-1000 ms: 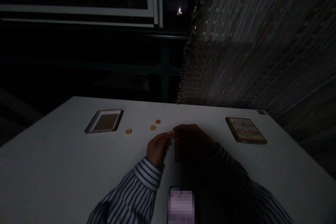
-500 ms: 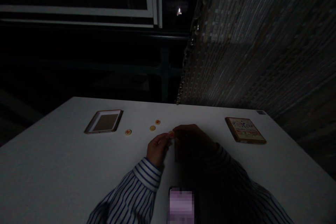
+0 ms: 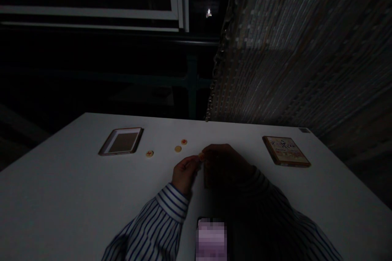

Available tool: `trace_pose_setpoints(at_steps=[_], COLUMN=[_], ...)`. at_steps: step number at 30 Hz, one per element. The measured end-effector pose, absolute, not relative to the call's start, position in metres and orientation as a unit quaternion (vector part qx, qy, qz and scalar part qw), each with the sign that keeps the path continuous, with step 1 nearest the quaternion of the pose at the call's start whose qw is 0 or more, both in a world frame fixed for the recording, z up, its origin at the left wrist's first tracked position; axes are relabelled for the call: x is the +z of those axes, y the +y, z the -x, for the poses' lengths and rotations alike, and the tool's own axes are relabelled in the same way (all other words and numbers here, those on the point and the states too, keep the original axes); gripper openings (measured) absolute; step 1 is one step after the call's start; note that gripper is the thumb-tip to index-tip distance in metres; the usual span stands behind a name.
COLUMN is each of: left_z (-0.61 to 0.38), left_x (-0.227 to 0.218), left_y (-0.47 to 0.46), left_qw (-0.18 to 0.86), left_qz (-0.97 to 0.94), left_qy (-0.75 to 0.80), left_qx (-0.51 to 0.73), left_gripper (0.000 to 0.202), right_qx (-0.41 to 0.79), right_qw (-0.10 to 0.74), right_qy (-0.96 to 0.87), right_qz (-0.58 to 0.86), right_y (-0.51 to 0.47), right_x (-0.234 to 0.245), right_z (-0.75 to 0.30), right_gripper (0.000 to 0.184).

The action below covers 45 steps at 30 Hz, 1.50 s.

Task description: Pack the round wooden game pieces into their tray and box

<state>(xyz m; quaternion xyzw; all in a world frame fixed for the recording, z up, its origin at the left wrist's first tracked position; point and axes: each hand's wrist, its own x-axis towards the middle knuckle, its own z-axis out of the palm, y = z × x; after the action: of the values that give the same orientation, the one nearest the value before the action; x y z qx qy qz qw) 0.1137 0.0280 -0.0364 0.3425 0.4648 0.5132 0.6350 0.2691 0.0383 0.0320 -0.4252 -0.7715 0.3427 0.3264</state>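
The scene is very dark. My left hand [image 3: 183,173] pinches a small round pale disc [image 3: 201,155] at its fingertips, just above the white table [image 3: 61,195]. My right hand [image 3: 226,163] lies in deep shadow right beside it, fingers curled toward the same disc; what it holds is hidden. Three more round discs lie on the table beyond my hands: one with a red mark [image 3: 149,153], a plain yellowish one [image 3: 178,149] and another with a red mark [image 3: 184,142].
An open shallow box tray [image 3: 121,141] sits at the far left of the table. A flat printed box lid [image 3: 286,151] lies at the far right. A woven blind [image 3: 306,49] hangs behind on the right; a dark window is behind on the left.
Almost nothing differs. My left hand has shifted slightly right with the disc, closing up to my right hand.
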Motion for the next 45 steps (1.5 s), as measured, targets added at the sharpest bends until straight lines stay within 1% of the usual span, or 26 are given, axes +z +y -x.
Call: trace_pose_setpoints(at_steps=[4, 8, 13, 18, 21, 32, 36, 40, 45], left_z=[-0.115, -0.114, -0.113, -0.114, -0.114, -0.114, -0.114, -0.116, -0.116], left_x=[-0.035, -0.035, -0.032, -0.031, -0.033, -0.029, -0.031, -0.034, -0.036], left_y=[0.027, 0.028, 0.027, 0.027, 0.027, 0.026, 0.026, 0.026, 0.026], left_qw=[0.629, 0.605, 0.586, 0.586, 0.593, 0.56, 0.564, 0.59, 0.59], left_qz=[-0.338, -0.367, -0.392, -0.395, -0.392, -0.433, -0.429, -0.401, -0.401], left_qy=[0.466, 0.47, 0.478, 0.469, 0.465, 0.483, 0.483, 0.471, 0.467], left_qx=[0.522, 0.528, 0.525, 0.529, 0.527, 0.516, 0.515, 0.519, 0.523], left_gripper=[0.032, 0.032, 0.029, 0.027, 0.025, 0.025, 0.022, 0.027, 0.027], right_qx=[0.329, 0.344, 0.343, 0.326, 0.325, 0.314, 0.294, 0.268, 0.275], right_qw=[0.309, 0.324, 0.319, 0.312, 0.322, 0.3, 0.302, 0.303, 0.317], right_qy=[-0.769, -0.774, -0.782, -0.79, -0.789, -0.802, -0.805, -0.813, -0.809], right_qz=[0.453, 0.422, 0.411, 0.415, 0.409, 0.41, 0.417, 0.419, 0.412], right_y=[0.036, 0.037, 0.041, 0.04, 0.039, 0.038, 0.04, 0.043, 0.043], right_x=[0.038, 0.031, 0.024, 0.028, 0.03, 0.034, 0.029, 0.024, 0.024], right_z=[-0.268, -0.27, -0.273, -0.272, -0.272, -0.271, -0.272, -0.275, -0.277], right_gripper=[0.023, 0.023, 0.021, 0.018, 0.017, 0.017, 0.019, 0.02, 0.019])
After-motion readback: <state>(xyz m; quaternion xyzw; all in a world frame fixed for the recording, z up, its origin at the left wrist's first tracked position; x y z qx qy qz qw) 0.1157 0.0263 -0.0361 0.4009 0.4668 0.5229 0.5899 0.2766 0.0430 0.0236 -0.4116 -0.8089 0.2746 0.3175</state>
